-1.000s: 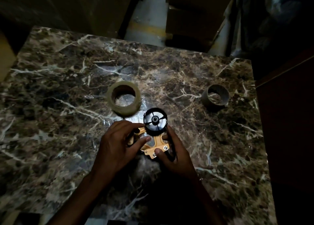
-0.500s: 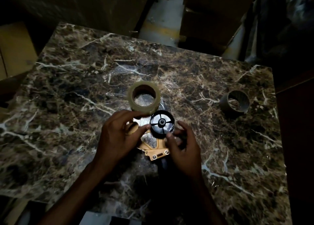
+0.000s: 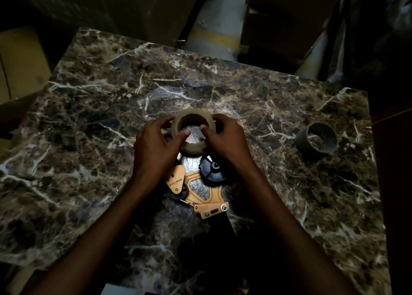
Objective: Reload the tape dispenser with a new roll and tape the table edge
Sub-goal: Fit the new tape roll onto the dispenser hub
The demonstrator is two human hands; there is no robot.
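A new roll of tape (image 3: 193, 148) with a cardboard core sits at the middle of the dark marble table (image 3: 89, 120). My left hand (image 3: 153, 147) grips its left side and my right hand (image 3: 225, 138) grips its right side, thumbs near the core. Just in front of the roll lies the orange tape dispenser (image 3: 200, 190) flat on the table, untouched, with its black spool wheel (image 3: 211, 168) bare. An empty grey tape core (image 3: 316, 138) stands alone at the right of the table.
Cardboard boxes (image 3: 20, 62) stand beyond the table's left edge. More boxes and a white column (image 3: 214, 27) are behind the far edge. A dark wooden surface (image 3: 392, 183) borders the right edge.
Both hands have let go of the dispenser and moved forward onto the new tape roll. The dispenser now lies on the table by itself.
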